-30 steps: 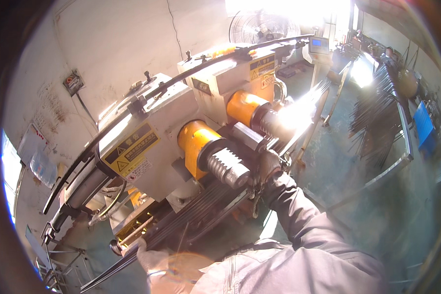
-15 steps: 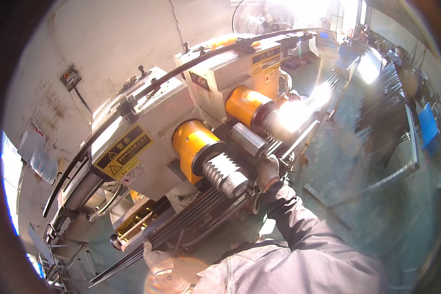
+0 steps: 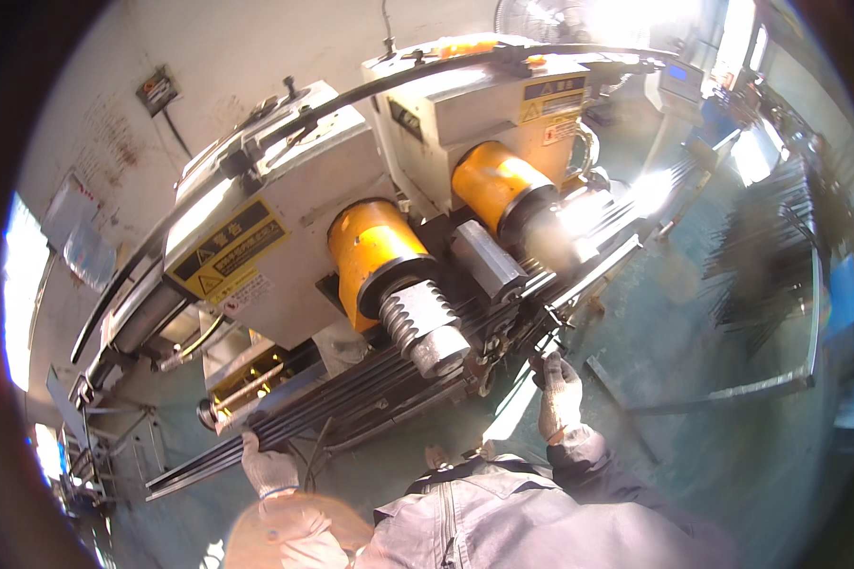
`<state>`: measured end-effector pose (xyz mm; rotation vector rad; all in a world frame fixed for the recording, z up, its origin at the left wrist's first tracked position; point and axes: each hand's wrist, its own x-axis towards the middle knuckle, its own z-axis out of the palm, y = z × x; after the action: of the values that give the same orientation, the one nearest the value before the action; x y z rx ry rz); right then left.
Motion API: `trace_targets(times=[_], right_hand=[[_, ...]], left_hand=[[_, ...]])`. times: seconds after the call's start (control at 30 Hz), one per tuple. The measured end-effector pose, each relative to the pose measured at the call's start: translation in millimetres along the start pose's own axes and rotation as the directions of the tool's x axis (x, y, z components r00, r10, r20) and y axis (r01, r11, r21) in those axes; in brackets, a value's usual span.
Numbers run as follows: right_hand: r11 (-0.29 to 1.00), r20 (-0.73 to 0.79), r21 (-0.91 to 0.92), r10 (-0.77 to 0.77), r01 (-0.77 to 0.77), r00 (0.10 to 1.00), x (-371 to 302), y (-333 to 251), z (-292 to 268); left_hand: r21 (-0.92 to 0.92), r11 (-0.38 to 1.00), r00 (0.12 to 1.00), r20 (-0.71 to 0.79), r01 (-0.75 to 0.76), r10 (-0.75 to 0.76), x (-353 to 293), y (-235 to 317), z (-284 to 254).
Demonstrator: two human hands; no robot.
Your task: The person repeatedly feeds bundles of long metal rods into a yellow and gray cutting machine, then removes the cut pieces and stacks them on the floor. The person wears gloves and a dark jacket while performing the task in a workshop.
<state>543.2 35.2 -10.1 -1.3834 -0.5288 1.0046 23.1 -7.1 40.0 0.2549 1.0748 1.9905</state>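
My left hand [image 3: 269,468], in a pale knit work glove, is closed at the near side of a bundle of long dark metal bars [image 3: 299,417]; its thumb lies against them and its other fingers are partly hidden. My right hand [image 3: 561,400], gloved alike, is in front of the machine's front edge with curled fingers. Something small and dark shows at its fingertips, too unclear to name. Above the bars, two orange cylinders [image 3: 375,242] jut from the machine [image 3: 304,218], the nearer with a ridged metal end [image 3: 427,327]. A grey angular metal block [image 3: 487,261] sits between them.
A curved black rail [image 3: 370,87] runs across the machine's top. Many dark bars lie on a rack [image 3: 764,251] at the right. A control box with a lit screen [image 3: 679,81] stands at the far right. Metal frames [image 3: 114,446] stand at lower left.
My right hand has drawn back from beside the grey block, toward me and to the right. My left hand appears slightly further left along the bars. The whole view has shifted.
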Motion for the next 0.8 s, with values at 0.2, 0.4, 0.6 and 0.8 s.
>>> trace_targets(times=[0.2,0.4,0.6,0.8], right_hand=[[0.997,0.143,-0.076,0.015,-0.005,0.990,-3,29,6],[0.930,0.216,-0.363,0.146,-0.059,0.966,4,91,-33],[0.846,0.161,-0.521,0.229,-0.114,0.960,22,202,-124],[0.774,0.125,-0.605,0.326,-0.188,0.937,-25,252,-153]], left_hand=[[-0.021,0.962,0.961,0.056,0.271,-0.269,-43,-31,64],[-0.302,0.883,0.931,0.182,0.360,-0.317,-45,-9,42],[-0.379,0.922,0.994,-0.033,0.082,-0.102,3,88,-68],[-0.332,0.940,0.980,-0.199,-0.082,0.015,71,218,-205]])
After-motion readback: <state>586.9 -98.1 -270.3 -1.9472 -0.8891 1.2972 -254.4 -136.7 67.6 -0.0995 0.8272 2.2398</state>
